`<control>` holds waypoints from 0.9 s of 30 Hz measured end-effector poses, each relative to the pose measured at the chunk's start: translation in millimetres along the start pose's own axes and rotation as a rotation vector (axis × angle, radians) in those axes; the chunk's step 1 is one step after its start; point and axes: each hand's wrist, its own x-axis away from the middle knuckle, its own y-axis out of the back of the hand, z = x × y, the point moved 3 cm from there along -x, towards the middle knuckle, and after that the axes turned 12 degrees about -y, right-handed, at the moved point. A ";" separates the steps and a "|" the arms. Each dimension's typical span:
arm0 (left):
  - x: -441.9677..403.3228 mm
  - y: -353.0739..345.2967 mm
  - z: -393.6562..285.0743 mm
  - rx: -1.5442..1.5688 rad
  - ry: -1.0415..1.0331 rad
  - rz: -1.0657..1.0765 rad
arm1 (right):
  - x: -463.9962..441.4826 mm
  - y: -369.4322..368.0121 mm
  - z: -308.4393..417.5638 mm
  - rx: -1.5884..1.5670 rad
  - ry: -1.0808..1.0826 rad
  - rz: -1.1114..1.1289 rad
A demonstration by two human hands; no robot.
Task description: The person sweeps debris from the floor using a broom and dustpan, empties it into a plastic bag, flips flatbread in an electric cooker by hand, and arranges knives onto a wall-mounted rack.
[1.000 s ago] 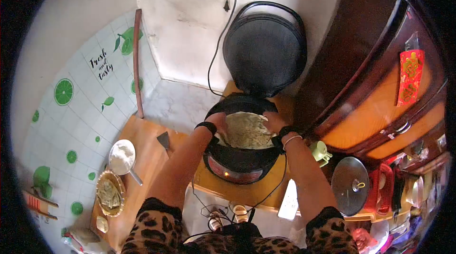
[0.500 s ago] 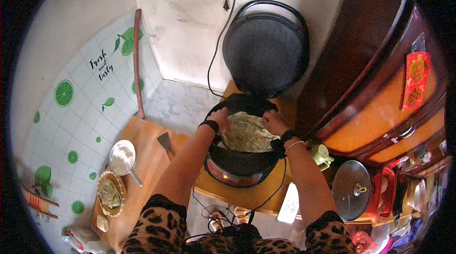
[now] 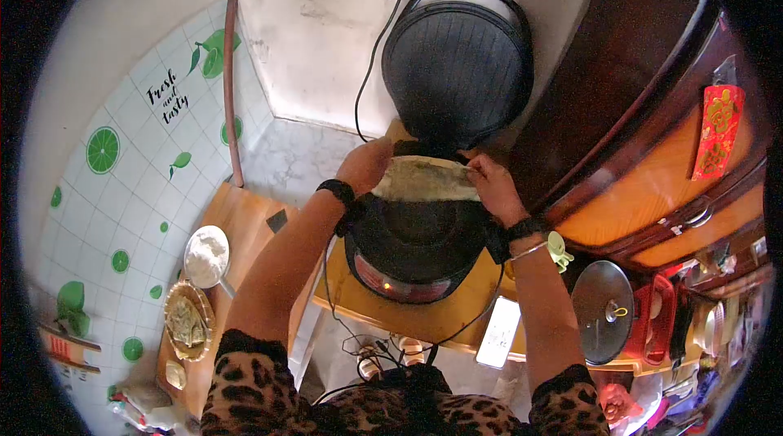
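Observation:
A round flatbread (image 3: 428,180) with greenish flecks hangs by its edges between my two hands, over the back of an open electric griddle (image 3: 414,244). My left hand (image 3: 365,167) is closed on its left edge; the fingertips are partly hidden. At the right edge, my right hand (image 3: 493,187) pinches the bread between thumb and fingers. Below the bread, the front of the dark cooking plate shows bare, and a small light glows on the griddle's front. The ribbed black lid (image 3: 457,69) stands raised against the wall.
Left, a wooden board (image 3: 236,220) bears a bowl of flour (image 3: 207,255), a basket of flatbread (image 3: 189,320), a dough piece (image 3: 175,375) and a spatula (image 3: 277,220). Right are a phone (image 3: 497,333), a pan lid (image 3: 602,312) and a red basket (image 3: 652,322). Cables hang at the griddle's front.
Both hands have lifted the flatbread from the griddle plate, where it lay spread, and moved it toward the back. The front of the plate is now exposed. The view has shifted slightly.

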 end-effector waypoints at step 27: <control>86.3 -42.7 -37.2 -0.119 -0.068 0.583 | 89.2 -74.9 19.5 0.699 0.123 0.377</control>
